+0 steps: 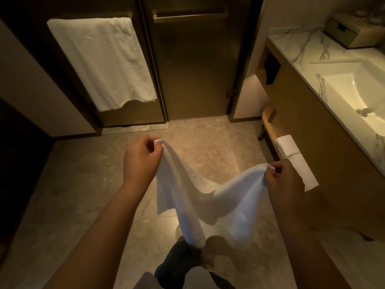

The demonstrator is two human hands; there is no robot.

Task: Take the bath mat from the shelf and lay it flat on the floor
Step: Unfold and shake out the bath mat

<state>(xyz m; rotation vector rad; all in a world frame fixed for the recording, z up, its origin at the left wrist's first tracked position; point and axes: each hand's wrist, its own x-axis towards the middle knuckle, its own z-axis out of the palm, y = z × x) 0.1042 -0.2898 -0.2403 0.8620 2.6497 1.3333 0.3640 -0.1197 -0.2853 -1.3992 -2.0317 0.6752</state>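
Each grip pinches a top corner of the white bath mat (187,197): left hand (141,159), right hand (283,180). The mat sags between them, hanging above the tiled floor (83,195), folded towels (295,161) nearby on a shelf.

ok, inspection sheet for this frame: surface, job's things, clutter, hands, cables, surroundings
Surface: marble-look tile floor, bare ahead of the person.
Job's things: white bath mat held up by two corners, sagging in the middle, lower edge hanging near the feet, not yet flat.
Clutter: folded white towel on the vanity's low shelf; box on the counter.
Hands: left hand and right hand each pinch one corner.
Cables: nothing seen.
Surroundings: white towel hung on a glass door bar, sink at right, dim warm light.
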